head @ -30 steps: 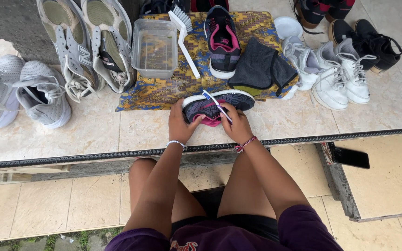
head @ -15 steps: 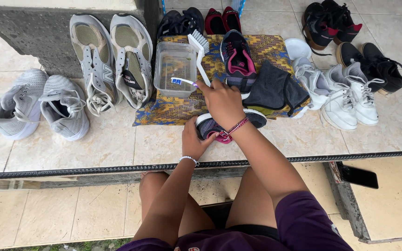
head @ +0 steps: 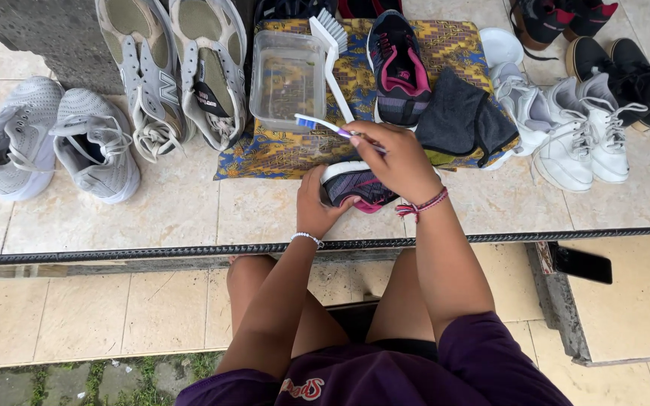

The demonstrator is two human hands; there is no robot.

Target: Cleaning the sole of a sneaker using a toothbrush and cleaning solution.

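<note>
Since 0.5 s ago the right hand (head: 400, 159) has drawn back from the clear tub (head: 289, 79), toothbrush (head: 332, 128) pinched in its fingers, bristles twd the tub. Left hand (head: 317, 207) wraps fingers round the dark pink-soled sneaker (head: 355, 184) on the tile ledge (head: 152, 214), prob. to steady it.

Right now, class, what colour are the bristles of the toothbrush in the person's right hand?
Blue bristles on the toothbrush, held in the right hand; clearest in the head view.

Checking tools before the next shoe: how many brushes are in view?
2. The toothbrush is in the right hand, its head over the clear tub; the white scrub brush lies beside that tub. Others may be hidden.
</note>
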